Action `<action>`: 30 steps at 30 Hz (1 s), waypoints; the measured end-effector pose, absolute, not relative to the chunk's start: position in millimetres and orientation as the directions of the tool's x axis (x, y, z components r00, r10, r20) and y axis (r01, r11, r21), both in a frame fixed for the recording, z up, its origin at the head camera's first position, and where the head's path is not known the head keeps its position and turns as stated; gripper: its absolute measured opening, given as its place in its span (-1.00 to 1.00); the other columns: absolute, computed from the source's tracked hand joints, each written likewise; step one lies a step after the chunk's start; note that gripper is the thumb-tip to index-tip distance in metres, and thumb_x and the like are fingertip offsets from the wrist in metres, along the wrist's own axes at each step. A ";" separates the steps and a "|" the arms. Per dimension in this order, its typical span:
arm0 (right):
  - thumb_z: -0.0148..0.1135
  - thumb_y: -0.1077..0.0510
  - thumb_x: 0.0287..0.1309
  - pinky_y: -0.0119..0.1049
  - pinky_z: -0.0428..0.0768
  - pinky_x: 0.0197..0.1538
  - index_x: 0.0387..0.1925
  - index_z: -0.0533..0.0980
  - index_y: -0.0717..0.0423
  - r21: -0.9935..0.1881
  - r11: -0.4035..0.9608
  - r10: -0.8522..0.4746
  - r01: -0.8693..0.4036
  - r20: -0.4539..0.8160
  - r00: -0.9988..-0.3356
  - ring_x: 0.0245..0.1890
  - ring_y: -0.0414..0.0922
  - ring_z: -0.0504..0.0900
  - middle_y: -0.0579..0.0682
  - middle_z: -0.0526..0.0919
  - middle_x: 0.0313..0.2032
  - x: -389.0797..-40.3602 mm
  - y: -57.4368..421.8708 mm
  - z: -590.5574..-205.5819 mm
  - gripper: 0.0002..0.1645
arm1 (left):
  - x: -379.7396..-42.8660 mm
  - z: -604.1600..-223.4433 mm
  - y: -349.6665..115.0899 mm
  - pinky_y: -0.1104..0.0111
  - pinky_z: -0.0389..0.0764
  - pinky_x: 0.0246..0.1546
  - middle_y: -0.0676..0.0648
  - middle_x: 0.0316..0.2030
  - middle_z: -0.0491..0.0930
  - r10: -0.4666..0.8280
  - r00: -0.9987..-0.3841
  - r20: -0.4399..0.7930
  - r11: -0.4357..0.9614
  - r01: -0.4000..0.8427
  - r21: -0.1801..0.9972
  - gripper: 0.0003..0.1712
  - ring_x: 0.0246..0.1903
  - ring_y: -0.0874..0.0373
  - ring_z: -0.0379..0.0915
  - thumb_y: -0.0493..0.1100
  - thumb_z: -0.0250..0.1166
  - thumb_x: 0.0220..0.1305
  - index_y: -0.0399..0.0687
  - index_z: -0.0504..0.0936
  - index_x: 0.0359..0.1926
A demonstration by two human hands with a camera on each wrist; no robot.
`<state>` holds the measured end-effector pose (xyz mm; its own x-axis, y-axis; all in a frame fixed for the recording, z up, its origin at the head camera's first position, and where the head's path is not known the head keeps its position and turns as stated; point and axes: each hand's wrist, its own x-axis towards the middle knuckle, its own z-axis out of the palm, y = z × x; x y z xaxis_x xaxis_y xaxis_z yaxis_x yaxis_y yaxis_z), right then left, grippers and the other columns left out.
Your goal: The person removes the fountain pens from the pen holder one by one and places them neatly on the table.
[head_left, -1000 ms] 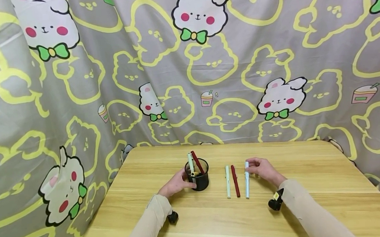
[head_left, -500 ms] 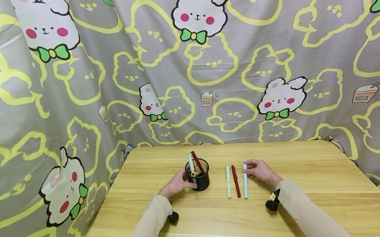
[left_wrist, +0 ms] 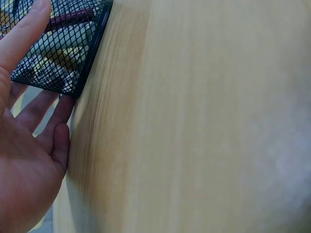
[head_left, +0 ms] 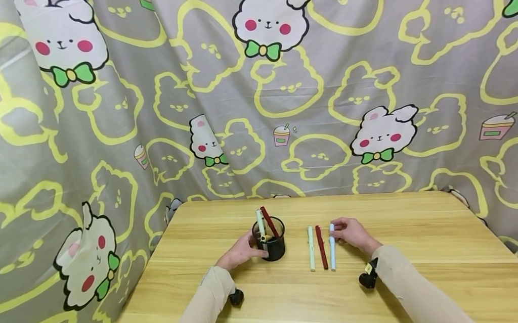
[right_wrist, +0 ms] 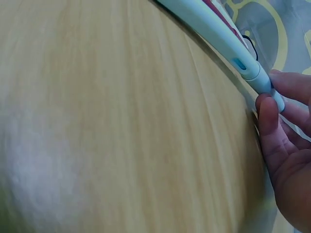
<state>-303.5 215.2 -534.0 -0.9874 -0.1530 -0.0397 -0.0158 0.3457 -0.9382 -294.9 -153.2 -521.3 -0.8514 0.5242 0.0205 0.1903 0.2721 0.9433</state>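
Observation:
My left hand grips a black mesh pen holder from its left side, thumb across the front and fingers behind. Inside the holder stand a pale green pen and a dark red pen; more contents show blurred through the mesh in the left wrist view. My right hand pinches the far end of a light blue pen between thumb and fingers. This pen lies at the right end of a row, beside another dark red pen and another pale green pen.
The wooden table runs back to a grey curtain printed with yellow outlines and white cartoon animals. Small black cameras sit on both wrists. The row of pens lies between the pen holder and my right hand.
My right hand has slid the light blue pen a little to the left, closer to the dark red pen in the row. My left hand and the pen holder stay in place.

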 end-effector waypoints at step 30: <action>0.27 0.26 0.12 -0.22 0.58 -0.38 0.09 0.40 0.47 -0.888 0.454 -0.186 -0.072 -0.016 -0.982 -0.44 -0.07 0.58 0.21 0.55 -0.14 -303.0 205.4 -529.4 -0.46 | -297.5 -524.0 -154.7 0.13 0.28 0.15 -0.02 0.10 0.49 0.533 -0.846 0.012 0.274 0.186 0.943 -0.21 0.08 0.07 0.39 -0.26 0.47 0.01 0.00 0.35 0.28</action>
<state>-303.0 205.4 -529.4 -0.9825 -0.1858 -0.0158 -0.0716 0.4538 -0.8882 -297.5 -154.7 -524.0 -0.8462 0.5327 0.0119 0.1860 0.2745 0.9434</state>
